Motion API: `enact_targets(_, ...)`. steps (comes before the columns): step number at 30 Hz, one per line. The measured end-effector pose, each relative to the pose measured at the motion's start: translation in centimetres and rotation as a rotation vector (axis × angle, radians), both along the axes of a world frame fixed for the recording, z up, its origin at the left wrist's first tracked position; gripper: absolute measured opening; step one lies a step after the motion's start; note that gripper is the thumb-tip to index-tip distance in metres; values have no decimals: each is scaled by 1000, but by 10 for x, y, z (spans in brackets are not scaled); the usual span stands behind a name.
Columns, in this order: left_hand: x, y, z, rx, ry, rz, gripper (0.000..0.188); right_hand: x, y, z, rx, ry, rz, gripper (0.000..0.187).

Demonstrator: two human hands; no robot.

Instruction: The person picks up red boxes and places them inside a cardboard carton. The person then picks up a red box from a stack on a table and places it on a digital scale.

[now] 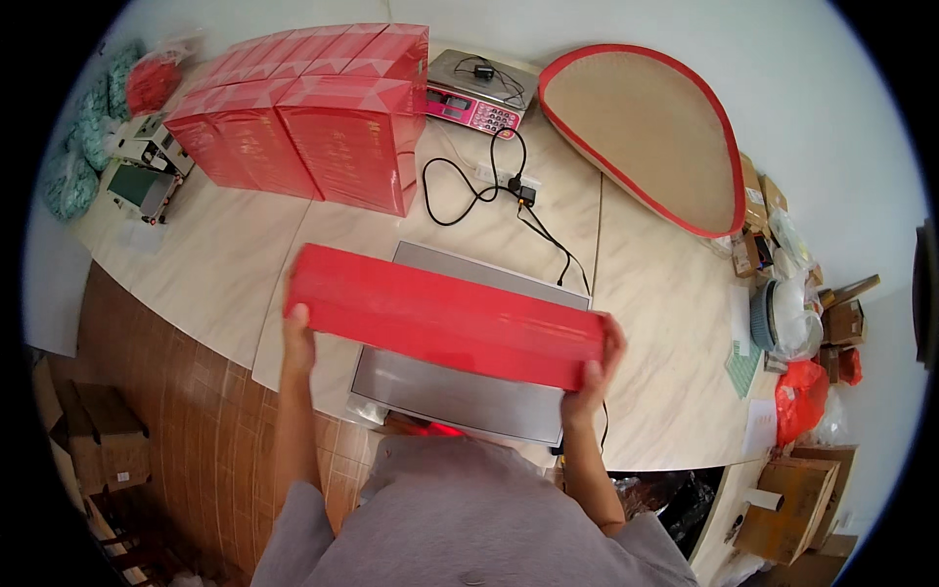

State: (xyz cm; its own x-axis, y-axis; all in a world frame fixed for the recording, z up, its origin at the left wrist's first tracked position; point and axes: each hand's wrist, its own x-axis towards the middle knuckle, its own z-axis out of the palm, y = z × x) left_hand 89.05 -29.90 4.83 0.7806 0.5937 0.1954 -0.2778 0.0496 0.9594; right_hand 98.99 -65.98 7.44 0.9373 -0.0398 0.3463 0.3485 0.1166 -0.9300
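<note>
Left hand (298,331) and right hand (593,370) clamp fingers on a long red box (445,313) near the marbled table's (665,391) front edge

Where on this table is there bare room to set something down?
Bare table lies right of the gray panel, below the tray; another patch, left of the held box, below the red stack. Crowded: around the scale, cables and far-right bags.

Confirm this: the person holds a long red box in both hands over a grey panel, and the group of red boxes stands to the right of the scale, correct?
No: the head view shows the group of red boxes left of the scale. The left hand and right hand hold the long red box over the grey panel.
</note>
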Motion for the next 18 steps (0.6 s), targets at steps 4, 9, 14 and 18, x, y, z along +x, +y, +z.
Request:
enact_targets(4, -28, 68, -2, -32, 97, 12, 77, -6, 55, -13, 25, -10, 151, 87)
enact_targets(9, -27, 56, 25, -55, 91, 19, 69, -3, 59, -8, 100, 23, 149, 96)
enact_targets(14, 15, 12, 22, -12, 56, -123, 67, 6, -1, -10, 146, 13, 27, 97)
enact_targets(18, 34, -33, 3, -92, 31, -236, 67, 0, -46, -1, 101, 31, -76, 94)
